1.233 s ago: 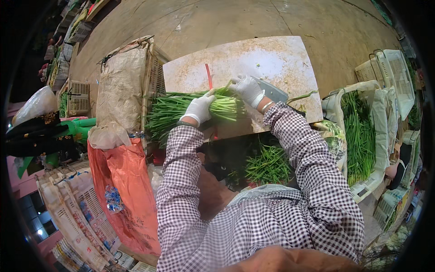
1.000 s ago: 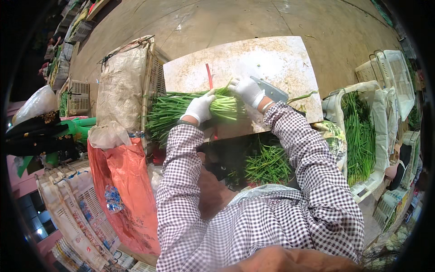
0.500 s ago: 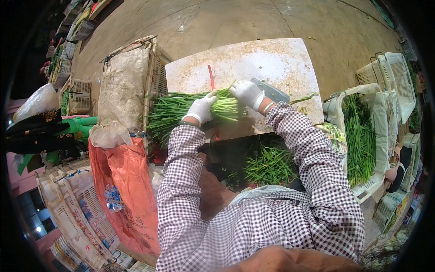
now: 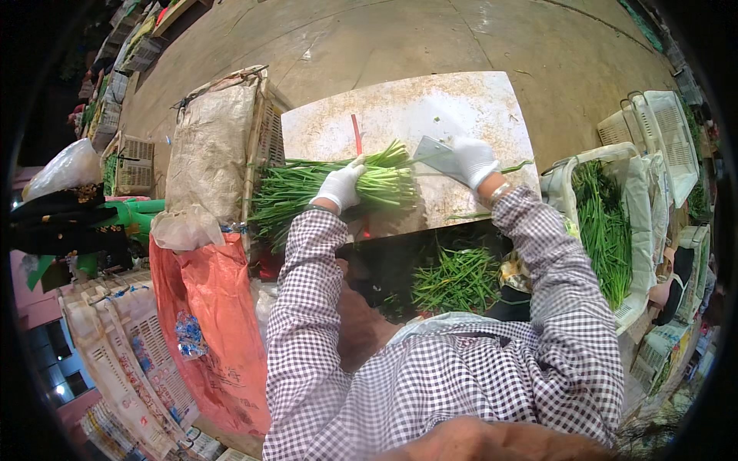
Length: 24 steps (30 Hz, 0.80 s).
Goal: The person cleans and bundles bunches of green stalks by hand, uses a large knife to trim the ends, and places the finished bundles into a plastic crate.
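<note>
Floor [image 4: 400, 38] spreads past the far edge of the stained white tabletop [image 4: 338, 119], leaving room beyond the work. A sack-draped crate [image 4: 268, 134] blocks the left edge; a white crate [image 4: 603, 152] of greens stands off the right. The green-stalk bunch [image 4: 296, 184] lies across the tabletop's left part, gripped by the left hand [image 4: 340, 187]. The right hand [image 4: 473, 160] closes over one end of a grey blade [image 4: 434, 152]. A red strip [image 4: 357, 134] shows beyond the bunch.

A fisheye worn on the head looks steeply down past the checked sleeves [image 4: 307, 300]; the desk [image 4: 327, 127] is near, mid-view; the floor [image 4: 400, 38] spreads beyond.
</note>
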### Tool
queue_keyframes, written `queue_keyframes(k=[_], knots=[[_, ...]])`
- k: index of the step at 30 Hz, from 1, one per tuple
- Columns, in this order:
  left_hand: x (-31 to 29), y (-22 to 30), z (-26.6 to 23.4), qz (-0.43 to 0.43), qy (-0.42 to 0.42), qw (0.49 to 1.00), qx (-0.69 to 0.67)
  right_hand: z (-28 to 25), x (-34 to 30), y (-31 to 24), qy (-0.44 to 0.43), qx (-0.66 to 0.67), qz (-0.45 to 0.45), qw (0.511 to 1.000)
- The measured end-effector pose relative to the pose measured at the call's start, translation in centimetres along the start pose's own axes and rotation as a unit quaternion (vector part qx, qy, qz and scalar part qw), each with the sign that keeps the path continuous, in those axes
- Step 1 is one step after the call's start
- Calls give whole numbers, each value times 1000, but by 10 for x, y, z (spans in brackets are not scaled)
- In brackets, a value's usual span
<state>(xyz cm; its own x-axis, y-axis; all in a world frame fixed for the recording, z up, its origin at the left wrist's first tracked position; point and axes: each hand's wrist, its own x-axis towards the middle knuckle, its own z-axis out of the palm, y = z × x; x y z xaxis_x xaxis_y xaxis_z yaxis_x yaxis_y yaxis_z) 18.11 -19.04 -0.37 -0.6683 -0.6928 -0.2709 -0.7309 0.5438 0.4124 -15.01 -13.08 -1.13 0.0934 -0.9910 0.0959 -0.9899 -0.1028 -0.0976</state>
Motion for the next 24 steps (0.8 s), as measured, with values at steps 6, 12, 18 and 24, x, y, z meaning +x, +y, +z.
queue_keyframes(k=[6, 12, 18, 24], knots=[[-3, -1, 2, -14, -3, 1000, 4, -81, -146, -19, -564, -135, -188, 793], [-10, 2, -5, -15, -2, 1000, 19, -93, -134, -38, -418, 27, -186, 889], [-18, 38, -42, -35, 78, 995, 41, -63, -75, -67, -79, 280, -54, 955], [3, 38, -5, -20, 90, 994, 66, -13, -51, -77, 59, 366, 43, 928]])
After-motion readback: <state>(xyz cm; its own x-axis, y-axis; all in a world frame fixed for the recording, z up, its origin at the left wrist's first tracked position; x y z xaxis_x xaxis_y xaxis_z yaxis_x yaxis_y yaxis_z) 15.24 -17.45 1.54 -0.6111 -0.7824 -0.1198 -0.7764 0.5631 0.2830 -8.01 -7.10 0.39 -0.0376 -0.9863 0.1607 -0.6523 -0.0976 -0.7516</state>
